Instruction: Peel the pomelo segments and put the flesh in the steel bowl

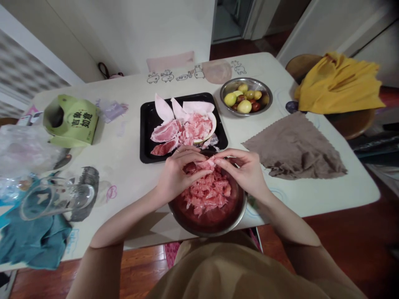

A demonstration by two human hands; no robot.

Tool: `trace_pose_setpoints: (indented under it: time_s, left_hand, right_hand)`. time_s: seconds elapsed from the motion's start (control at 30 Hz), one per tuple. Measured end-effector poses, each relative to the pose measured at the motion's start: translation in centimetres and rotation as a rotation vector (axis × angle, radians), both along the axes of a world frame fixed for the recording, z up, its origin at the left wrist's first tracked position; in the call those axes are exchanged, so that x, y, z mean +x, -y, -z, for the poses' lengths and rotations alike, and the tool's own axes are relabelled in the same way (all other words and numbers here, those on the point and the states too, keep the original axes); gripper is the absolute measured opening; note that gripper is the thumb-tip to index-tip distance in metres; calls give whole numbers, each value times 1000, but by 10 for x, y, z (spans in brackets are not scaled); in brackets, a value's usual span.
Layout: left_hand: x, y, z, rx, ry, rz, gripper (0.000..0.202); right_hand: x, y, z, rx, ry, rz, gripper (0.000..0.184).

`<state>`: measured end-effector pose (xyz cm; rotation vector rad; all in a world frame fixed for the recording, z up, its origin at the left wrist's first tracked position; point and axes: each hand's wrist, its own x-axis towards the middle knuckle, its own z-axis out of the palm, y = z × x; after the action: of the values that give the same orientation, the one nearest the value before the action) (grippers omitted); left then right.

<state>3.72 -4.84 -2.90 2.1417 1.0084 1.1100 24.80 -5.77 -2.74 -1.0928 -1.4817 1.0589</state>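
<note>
My left hand (178, 171) and my right hand (245, 170) meet over the far rim of a metal bowl (208, 229). Between their fingertips they pinch a pale pink piece of pomelo (208, 162), partly covered by the fingers. Peeled red pomelo flesh (207, 195) lies heaped in the bowl below. Just beyond it, a black tray (147, 120) carries white pomelo rind (163, 109), unpeeled segments (166, 131) and a rind shell (213, 124) filled with torn membrane (197, 127).
A steel bowl of green and brown fruit (245, 106) stands back right. Nearby lie a grey-brown cloth (299, 149) and a yellow cloth (338, 85) over a chair. At left are a green paper box (73, 124), a glass pitcher (56, 197), a teal cloth (35, 238) and plastic bags (28, 149).
</note>
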Motion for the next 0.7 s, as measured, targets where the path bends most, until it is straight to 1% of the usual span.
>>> trace_pose_setpoints:
  time_s: [0.1,0.2,0.37,0.47,0.57,0.7]
  left_hand:
    - [-1,0,-2,3,-5,-12,18]
    - [-1,-1,-3,-2,-15,-15,21]
    - [-1,-2,-7,16,-38,-5,19]
    - [-2,-3,-8,10,-49,-12,18]
    - [-2,-2,-7,-21,-58,-3,20]
    - [0,3,-3,-11,-62,-48,26]
  right_hand:
    - [3,-2,1,-25,-20,-56,21]
    - [4,-3,2,-36,-24,-94,20]
    - [5,-3,1,-49,-57,-120,20]
    - [5,-4,2,-40,-77,-107,20]
    - [4,-4,5,-11,-70,-68,18]
    - [2,-3,6,29,-26,-26,15]
